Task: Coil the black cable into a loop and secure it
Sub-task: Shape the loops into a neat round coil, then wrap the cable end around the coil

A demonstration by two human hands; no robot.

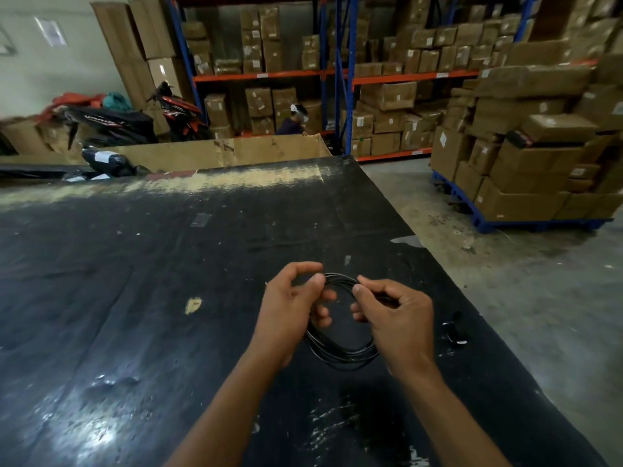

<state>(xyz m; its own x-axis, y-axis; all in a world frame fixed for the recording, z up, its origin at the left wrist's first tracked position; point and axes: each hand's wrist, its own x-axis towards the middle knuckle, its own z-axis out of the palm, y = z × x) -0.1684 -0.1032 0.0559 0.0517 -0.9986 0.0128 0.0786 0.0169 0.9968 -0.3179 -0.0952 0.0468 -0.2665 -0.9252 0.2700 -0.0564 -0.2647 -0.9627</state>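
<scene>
Two bare hands raised over a black table (141,298), sharing one coiled black cable (340,352). Several turns of cable already gathered into a rough oval loop, hanging between the hands just above the tabletop, toward its right edge. Left hand (290,308) closed on the loop's left side, thumb pressed on top of the strands, fingers curled underneath. Right hand (397,315) pinching the strands at the top right of the loop between thumb and forefinger, remaining fingers folded in. Loose bottom arc of the coil sagging free near the wrists. Small dark object (455,330) lying on the table just right of the right hand, too blurred to identify. Scuffed, worn patches across the far side of the table. Stacked cardboard boxes (526,163) on a blue pallet far right, shelving (337,75) full of cartons behind, parked motorbike (175,109) far left.
</scene>
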